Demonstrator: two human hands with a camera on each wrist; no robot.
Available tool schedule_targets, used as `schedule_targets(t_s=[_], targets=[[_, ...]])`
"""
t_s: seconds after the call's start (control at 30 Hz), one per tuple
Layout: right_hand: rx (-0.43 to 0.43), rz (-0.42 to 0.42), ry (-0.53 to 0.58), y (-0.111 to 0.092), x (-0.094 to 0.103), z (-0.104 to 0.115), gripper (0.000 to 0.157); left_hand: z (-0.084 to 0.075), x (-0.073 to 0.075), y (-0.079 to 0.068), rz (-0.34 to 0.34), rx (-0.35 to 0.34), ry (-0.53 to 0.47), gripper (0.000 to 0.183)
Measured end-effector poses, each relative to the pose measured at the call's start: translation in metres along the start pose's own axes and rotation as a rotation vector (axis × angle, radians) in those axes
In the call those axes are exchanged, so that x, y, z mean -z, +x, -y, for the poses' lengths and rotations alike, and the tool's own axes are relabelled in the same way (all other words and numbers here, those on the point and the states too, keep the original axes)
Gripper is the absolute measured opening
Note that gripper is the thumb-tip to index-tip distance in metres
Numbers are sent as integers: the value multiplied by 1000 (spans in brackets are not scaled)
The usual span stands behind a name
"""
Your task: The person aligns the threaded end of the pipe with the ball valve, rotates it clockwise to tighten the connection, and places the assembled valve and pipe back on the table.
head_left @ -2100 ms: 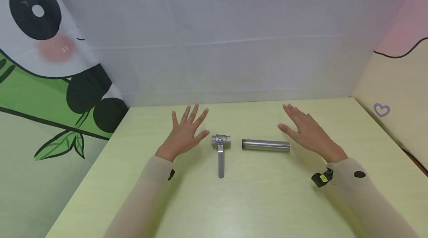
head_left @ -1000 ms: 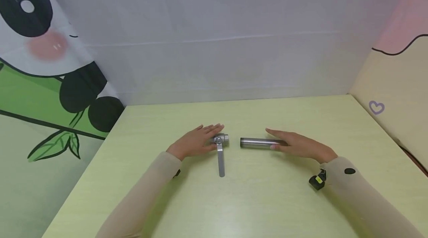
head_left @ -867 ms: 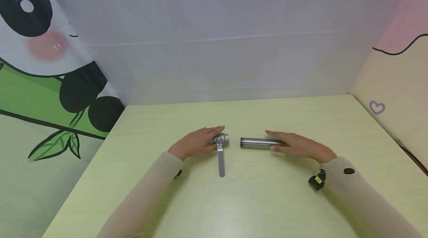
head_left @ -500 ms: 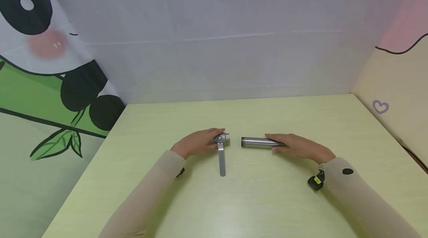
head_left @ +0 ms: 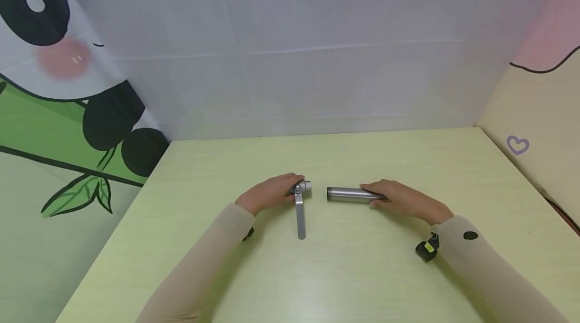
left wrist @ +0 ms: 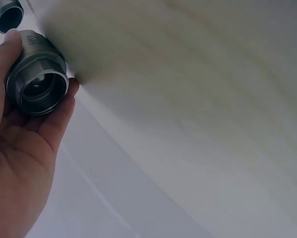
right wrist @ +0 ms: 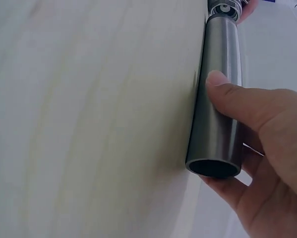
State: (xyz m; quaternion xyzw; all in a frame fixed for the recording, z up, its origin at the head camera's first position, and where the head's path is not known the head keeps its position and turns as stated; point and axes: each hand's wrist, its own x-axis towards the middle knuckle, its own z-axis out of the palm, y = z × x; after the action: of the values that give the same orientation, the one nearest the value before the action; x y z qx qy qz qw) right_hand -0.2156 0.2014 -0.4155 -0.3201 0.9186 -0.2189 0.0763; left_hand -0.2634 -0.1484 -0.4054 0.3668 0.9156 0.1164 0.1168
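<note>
A steel ball valve (head_left: pixel 300 212) lies on the table, its lever handle pointing toward me. My left hand (head_left: pixel 270 194) grips the valve body from the left, thumb on the near side and fingers on the far side. In the left wrist view, the valve's threaded opening (left wrist: pixel 41 91) faces the camera. To its right is a plain steel pipe (head_left: pixel 346 194), dark at its left end. My right hand (head_left: pixel 405 199) holds the pipe's right end between thumb and fingers; the right wrist view shows the pipe's hollow end (right wrist: pixel 215 167). A small gap separates pipe and valve in the head view.
The pale wooden table (head_left: pixel 290 272) meets a white cloth backdrop (head_left: pixel 290 86) at the back. A printed cartoon panel (head_left: pixel 104 126) stands on the left and a beige and pink one (head_left: pixel 539 111) on the right. Both wrists carry small black devices.
From hovering spread apart, both hands have come down and inward. The left hand's fingers have closed round the valve, the right hand's round the pipe end. Valve and pipe have hardly moved.
</note>
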Motion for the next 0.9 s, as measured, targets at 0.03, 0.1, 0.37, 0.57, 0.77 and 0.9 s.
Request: schedule_targets(t_s=[0.03,0.1,0.37,0.57,0.77,0.9], targets=[[2,-3,-14,0,0,1,50,-1,1,0,0,-4,-6,51],[11,-12,-40,1,1,1,49,-1,2,0,0,-13,-21,47],[22,-33,-113,2,2,3,48,-3,5,1,29,-11,-23,35],[49,-58,-161,0,2,2,47,-5,6,0,37,-17,-27,29],[70,-51,-185,2,6,3,47,-5,6,-3,36,-31,-16,33],[75,-33,-176,4,8,5,46,-5,9,-5,18,-41,-28,38]])
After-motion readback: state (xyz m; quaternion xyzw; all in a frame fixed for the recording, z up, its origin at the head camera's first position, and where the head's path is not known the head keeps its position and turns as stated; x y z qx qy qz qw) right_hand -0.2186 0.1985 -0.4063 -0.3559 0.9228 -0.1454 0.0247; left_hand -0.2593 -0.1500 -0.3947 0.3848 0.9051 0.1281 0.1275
